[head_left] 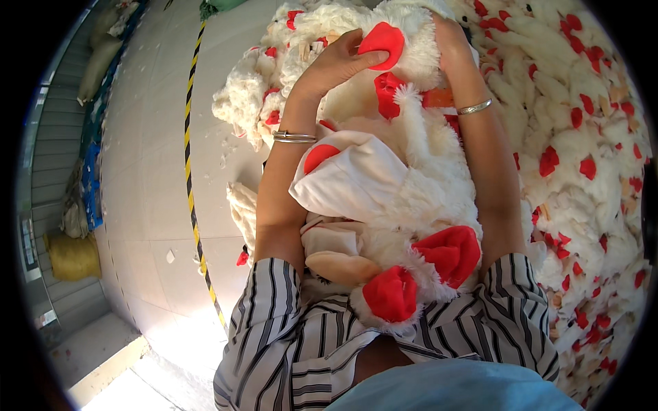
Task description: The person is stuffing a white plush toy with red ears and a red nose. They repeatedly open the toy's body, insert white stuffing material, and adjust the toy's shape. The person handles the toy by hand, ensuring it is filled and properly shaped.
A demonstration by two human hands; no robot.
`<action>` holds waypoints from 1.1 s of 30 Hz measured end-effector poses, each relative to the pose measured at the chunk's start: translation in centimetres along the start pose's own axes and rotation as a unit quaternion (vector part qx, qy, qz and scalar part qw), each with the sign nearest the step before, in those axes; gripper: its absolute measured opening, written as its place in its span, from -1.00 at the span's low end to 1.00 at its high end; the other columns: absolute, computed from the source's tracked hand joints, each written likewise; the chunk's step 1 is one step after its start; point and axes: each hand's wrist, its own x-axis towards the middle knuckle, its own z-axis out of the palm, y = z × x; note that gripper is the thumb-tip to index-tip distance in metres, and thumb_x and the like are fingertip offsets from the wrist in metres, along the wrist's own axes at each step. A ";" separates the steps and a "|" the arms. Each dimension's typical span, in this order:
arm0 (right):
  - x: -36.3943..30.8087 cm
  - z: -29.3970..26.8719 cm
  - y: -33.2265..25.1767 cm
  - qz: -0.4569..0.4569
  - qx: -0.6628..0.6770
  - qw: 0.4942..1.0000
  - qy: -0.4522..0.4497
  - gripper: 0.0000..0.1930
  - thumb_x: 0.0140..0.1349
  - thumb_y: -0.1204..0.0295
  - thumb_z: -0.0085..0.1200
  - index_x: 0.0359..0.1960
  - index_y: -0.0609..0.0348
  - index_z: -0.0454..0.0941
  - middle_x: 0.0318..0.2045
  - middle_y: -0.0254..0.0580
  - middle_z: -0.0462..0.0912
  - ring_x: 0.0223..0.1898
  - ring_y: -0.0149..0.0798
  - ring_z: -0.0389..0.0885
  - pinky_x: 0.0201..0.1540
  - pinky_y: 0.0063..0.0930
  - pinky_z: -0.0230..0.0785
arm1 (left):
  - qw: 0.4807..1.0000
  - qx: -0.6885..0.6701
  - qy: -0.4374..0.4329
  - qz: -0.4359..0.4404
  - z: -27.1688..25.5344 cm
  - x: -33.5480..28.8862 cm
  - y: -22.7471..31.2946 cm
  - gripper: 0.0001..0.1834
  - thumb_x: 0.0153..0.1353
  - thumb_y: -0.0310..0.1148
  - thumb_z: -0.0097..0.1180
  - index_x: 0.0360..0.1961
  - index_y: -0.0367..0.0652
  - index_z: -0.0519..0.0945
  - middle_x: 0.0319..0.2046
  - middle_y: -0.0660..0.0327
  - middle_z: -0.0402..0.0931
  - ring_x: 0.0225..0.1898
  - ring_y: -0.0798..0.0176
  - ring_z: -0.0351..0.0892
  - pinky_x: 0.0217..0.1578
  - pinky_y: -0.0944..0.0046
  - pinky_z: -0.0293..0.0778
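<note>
At the top centre, my left hand (334, 66) pinches a red oval pad (384, 45) on a white plush skin, thumb on its face and fingers behind it. My right hand (452, 48) is closed around the right side of the same white furry piece (421, 48); most of its fingers are hidden. Across my lap and between my forearms lie unstuffed plush skins (439, 181). Among them are a smooth white cloth part (360, 171) with a red spot, a tan flap (340, 267), and two red fur-edged parts, one larger (449, 255) and one smaller (391, 294).
A large heap of white and red plush skins (582, 171) covers the right side. Another white pile (250, 96) rises beyond my left arm. Black-and-yellow tape (189, 157) runs along the tiled floor (144, 171). A yellow sack (72, 257) lies at far left.
</note>
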 end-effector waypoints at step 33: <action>-4.3 4.1 -2.0 -0.087 -0.007 0.992 -0.093 -0.65 0.31 0.29 0.06 0.01 0.28 0.48 -0.12 -0.22 0.60 -0.11 -0.38 0.57 -0.11 -0.47 0.46 | 0.989 0.013 0.121 0.083 -2.1 -0.2 -2.1 -0.52 0.12 -0.19 0.23 -0.03 -0.26 0.45 -0.09 0.15 0.51 -0.03 0.31 0.46 -0.04 0.32 0.40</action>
